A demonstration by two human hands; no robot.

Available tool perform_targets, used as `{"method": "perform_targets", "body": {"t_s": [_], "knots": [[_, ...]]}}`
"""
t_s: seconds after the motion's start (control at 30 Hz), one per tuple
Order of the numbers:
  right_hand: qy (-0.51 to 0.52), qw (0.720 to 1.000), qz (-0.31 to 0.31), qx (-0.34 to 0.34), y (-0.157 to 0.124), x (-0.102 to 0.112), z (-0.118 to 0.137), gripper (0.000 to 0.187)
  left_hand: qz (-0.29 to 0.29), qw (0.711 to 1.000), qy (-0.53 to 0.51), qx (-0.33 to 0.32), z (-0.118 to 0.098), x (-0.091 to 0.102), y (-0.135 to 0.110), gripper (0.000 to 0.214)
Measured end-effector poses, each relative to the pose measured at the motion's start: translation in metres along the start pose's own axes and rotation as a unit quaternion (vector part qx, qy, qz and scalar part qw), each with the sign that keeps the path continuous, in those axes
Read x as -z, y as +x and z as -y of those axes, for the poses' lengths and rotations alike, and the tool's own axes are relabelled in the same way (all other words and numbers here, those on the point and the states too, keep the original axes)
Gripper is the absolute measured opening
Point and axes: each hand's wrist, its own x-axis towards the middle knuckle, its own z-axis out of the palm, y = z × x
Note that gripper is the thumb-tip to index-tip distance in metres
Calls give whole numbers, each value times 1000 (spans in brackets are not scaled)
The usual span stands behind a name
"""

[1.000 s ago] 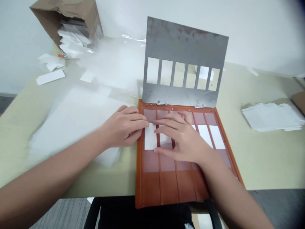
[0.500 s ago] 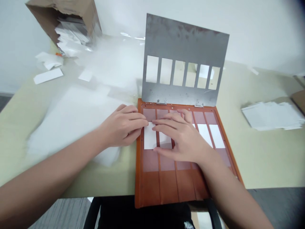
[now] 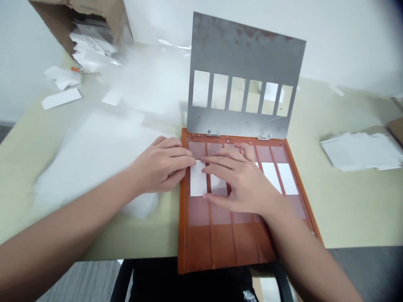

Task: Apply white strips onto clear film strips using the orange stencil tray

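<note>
Bright, soft light — hazy blur at left, dark upper-right corner

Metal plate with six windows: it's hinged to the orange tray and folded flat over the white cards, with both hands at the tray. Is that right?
Not folded flat: the head view shows the metal plate raised off the white cards. It is hinged to the orange tray, with left hand and right hand there.
</note>
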Motion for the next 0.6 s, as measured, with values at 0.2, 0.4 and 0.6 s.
{"method": "perform_targets", "body": {"t_s": [0.2, 0.4, 0.6], "knots": [[-3, 1000, -1, 0, 0, 0, 1, 27, 3, 1000, -15, 14, 2, -1, -1, 27], [-1, 1000, 4, -3, -1, 0, 0, 25, 15, 999, -7, 40, 2, -1, -2, 38], [1, 1000, 6, -3, -1, 0, 0, 26, 23, 999, -2, 28, 2, 0, -3, 36]]}}
